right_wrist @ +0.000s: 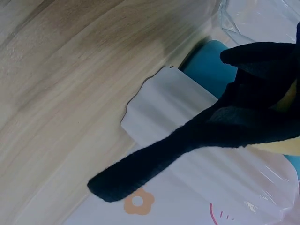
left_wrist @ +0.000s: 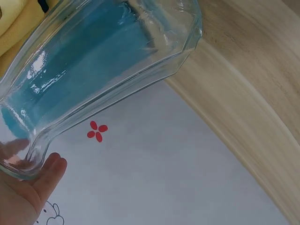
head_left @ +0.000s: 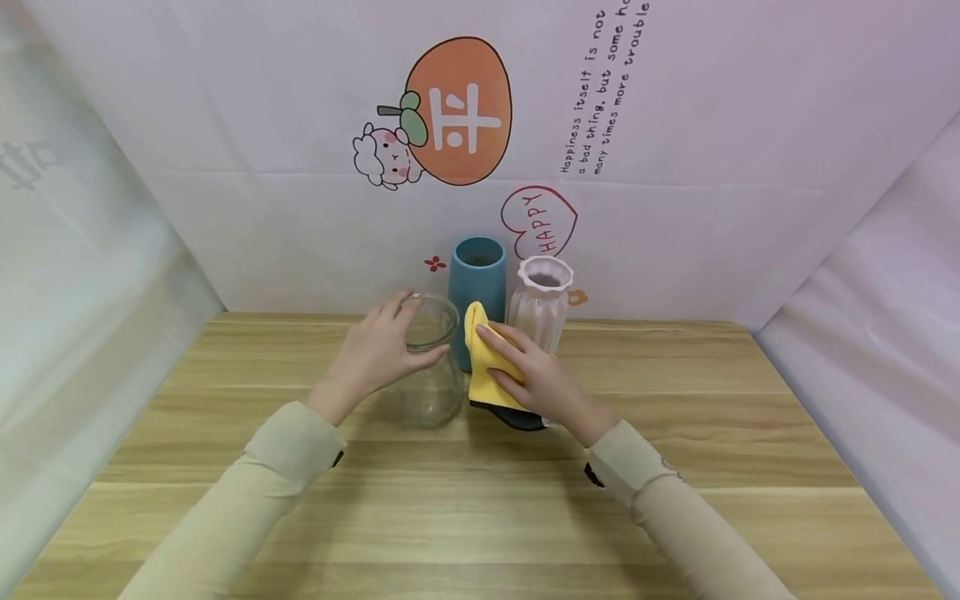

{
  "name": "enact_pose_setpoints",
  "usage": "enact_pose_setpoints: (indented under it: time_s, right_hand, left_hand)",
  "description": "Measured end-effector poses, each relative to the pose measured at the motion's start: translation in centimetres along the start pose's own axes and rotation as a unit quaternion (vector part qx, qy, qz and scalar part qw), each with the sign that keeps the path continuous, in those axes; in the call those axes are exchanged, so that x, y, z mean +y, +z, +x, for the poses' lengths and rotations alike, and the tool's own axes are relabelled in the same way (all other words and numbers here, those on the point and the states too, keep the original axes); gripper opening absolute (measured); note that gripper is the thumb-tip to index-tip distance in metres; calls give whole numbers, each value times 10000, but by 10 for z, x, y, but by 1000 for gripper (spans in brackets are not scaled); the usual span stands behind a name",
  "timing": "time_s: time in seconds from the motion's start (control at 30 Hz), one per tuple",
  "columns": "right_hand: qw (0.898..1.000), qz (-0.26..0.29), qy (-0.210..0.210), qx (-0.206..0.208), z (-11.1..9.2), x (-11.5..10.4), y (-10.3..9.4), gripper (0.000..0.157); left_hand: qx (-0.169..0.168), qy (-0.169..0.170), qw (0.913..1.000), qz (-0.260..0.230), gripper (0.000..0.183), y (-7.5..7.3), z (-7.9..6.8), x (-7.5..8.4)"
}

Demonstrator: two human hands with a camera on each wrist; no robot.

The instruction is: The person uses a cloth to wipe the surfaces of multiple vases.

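Observation:
A clear glass vase (head_left: 427, 396) stands upright on the table, its rim between the thumb and fingers of my left hand (head_left: 375, 346). The left wrist view shows the fingertips around the flared neck of the glass vase (left_wrist: 108, 89). In my right hand (head_left: 547, 383) is a folded yellow cloth (head_left: 486, 379) with a dark underside, held just right of the glass vase. The dark side of the cloth (right_wrist: 187, 136) hangs down in the right wrist view, where the right hand itself is hidden.
Behind the cloth stand a blue vase (head_left: 480, 292) and a pale pink fluted vase (head_left: 538, 321) with a wavy rim, close together. A wood-grain table (head_left: 450, 517) lies under everything. White printed fabric (head_left: 300, 125) hangs behind and along both sides.

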State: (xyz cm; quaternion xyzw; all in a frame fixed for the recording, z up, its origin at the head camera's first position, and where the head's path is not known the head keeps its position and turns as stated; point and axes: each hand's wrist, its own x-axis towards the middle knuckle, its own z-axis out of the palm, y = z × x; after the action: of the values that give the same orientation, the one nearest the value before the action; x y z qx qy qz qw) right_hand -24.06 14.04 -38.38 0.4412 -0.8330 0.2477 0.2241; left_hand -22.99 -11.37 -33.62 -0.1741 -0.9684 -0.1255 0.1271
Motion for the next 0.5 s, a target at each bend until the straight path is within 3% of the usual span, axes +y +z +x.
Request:
enact_pose_setpoints:
  time_s: [0.27, 0.5]
  right_hand:
    - [9998, -15, 195, 34, 2, -1, 3, 63]
    - [9992, -99, 386, 48, 2, 1, 9, 64]
  left_hand:
    - [-326, -138, 9991, -229, 85, 2, 5, 7]
    - [-328, -141, 9988, -326, 82, 6, 8, 12]
